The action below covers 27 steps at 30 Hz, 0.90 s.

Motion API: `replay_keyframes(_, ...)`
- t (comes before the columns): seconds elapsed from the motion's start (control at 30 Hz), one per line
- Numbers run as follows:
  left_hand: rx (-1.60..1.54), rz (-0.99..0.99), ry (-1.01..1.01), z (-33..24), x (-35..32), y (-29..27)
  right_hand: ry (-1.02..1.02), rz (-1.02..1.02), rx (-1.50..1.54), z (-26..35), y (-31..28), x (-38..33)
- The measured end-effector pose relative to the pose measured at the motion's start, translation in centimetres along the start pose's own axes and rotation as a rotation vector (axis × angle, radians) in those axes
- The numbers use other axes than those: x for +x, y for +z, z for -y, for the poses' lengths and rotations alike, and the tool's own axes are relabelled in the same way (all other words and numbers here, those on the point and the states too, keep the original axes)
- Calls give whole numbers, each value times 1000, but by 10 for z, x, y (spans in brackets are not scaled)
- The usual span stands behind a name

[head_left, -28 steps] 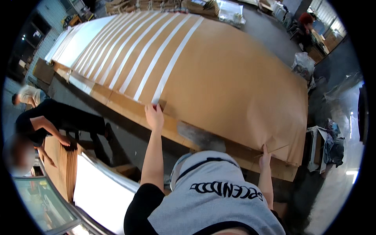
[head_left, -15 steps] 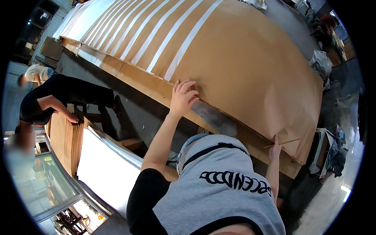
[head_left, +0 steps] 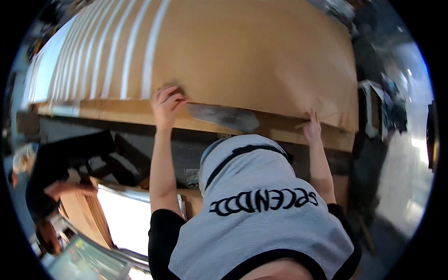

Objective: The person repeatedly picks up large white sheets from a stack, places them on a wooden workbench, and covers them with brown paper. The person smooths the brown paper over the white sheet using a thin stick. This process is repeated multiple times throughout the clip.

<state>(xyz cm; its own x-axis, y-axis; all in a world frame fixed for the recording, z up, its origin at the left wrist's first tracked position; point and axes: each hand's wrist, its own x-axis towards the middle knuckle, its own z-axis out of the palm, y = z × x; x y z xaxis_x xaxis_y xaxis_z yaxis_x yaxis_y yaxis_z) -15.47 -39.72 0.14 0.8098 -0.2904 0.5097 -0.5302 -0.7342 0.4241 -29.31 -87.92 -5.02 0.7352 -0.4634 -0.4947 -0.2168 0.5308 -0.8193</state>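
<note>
A large stack of brown paper sheets lies in front of me, its near edge running from left to right. My left hand is at that edge, fingers bent and slightly apart, with no object visible in it; slight blur hides whether the fingertips touch the paper. At the right end of the edge, my right hand grips a thin tan stick, its index finger pointing forward over the paper. A grey, smooth flat patch shows below the edge between my hands.
White strips band the stack's left part. A wooden board juts out under the near edge. At lower left, a person in black stands by brown boards and a white sheet. A white frame with dark plastic stands right.
My view has turned, so the stack's edge now runs nearly level. Both hands remain near the same paper edge. The person at left has moved their arms at the boards.
</note>
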Motion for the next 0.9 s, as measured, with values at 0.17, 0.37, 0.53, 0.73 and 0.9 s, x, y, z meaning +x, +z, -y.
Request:
replay_keyframes(0.17, -39, 37, -77, -12, 1, 3, 16, -269, 136, -17, -37, 17)
replay_keyframes(0.37, 53, 75, -43, -15, 0, 2, -39, -326, 70, -18, -28, 13)
replay_keyframes(0.53, 64, 97, -47, -16, 1, 3, -61, -290, 110, -26, -36, 18)
replay_keyframes(0.73, 14, 113, -95, -12, -2, 4, -3, -313, 123, -33, -48, 14)
replay_keyframes(0.9, 47, 96, -110, -9, -2, 1, -555, 125, -1268, -59, -28, -40)
